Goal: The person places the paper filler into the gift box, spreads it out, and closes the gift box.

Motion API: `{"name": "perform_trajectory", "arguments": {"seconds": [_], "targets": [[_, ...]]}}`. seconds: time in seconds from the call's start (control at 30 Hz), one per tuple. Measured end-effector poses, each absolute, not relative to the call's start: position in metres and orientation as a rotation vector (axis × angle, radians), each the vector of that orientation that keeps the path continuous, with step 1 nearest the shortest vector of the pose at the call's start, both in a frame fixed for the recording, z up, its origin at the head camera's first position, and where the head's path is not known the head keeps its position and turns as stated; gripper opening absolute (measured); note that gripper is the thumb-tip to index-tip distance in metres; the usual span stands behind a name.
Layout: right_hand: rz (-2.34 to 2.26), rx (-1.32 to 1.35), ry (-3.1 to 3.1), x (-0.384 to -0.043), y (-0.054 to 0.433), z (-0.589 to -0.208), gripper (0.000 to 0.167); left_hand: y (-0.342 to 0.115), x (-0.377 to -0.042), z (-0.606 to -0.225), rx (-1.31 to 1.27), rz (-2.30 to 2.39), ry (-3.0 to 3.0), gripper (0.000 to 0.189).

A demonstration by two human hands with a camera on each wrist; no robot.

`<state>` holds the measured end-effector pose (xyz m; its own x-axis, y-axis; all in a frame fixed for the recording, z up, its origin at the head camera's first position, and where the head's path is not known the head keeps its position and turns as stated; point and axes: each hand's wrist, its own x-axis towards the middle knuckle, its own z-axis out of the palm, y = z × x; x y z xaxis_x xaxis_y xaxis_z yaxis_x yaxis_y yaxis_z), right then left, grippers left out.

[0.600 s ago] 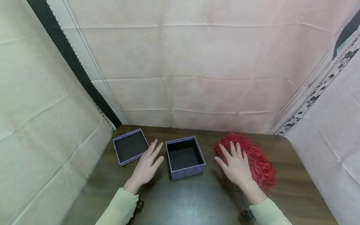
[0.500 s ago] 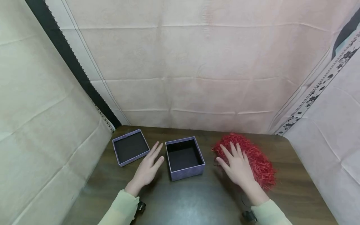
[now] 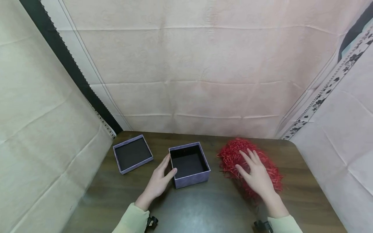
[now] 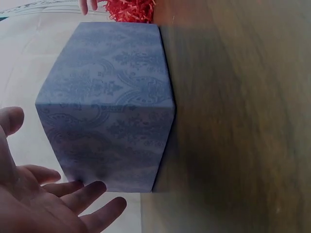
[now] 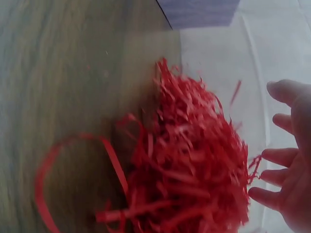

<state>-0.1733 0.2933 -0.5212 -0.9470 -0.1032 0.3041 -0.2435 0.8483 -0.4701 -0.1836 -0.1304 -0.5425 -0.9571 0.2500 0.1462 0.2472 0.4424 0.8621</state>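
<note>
A purple patterned box (image 3: 192, 180) with a black inside stands uncovered in the middle of the table. My left hand (image 3: 157, 182) is at its left side, fingers extended along the wall and thumb by the near corner; the left wrist view shows the fingertips (image 4: 98, 187) right at the box's side. To the right lies a heap of red shredded paper (image 3: 272, 174). Over it hovers my right hand (image 3: 258, 177), fingers spread and relaxed, holding nothing. In the right wrist view those fingers (image 5: 279, 156) are just above the shreds, a thin strand near their tips.
Left of the box lies its matching shallow lid (image 3: 132, 154), black inside facing up. The brown wooden table (image 3: 215, 207) ends at a pale cloth (image 3: 198, 97) behind, with more cloth hanging on both sides.
My left hand has moved right, from between lid and box to the box's left side. The right hand has shifted slightly right over the red shredded paper.
</note>
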Motion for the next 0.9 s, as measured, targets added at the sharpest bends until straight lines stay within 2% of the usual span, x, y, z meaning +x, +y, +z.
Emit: {"name": "perform_trajectory", "arguments": {"seconds": [0.17, 0.53, 0.9], "targets": [[0.803, 0.219, -2.782, -0.171, 0.313, -0.515, 0.078, -0.128, -0.183, -0.544, 0.430, 1.596, 2.661, 0.083], [0.827, 0.139, -2.931, -0.162, 0.358, -0.514, 0.116, -0.125, -0.182, -0.548, 0.435, 1.575, 2.706, 0.083], [0.851, 0.204, -2.950, -0.159, 0.372, -0.522, 0.123, -0.127, -0.189, -0.547, 0.481, 1.620, 2.636, 0.075]]}}
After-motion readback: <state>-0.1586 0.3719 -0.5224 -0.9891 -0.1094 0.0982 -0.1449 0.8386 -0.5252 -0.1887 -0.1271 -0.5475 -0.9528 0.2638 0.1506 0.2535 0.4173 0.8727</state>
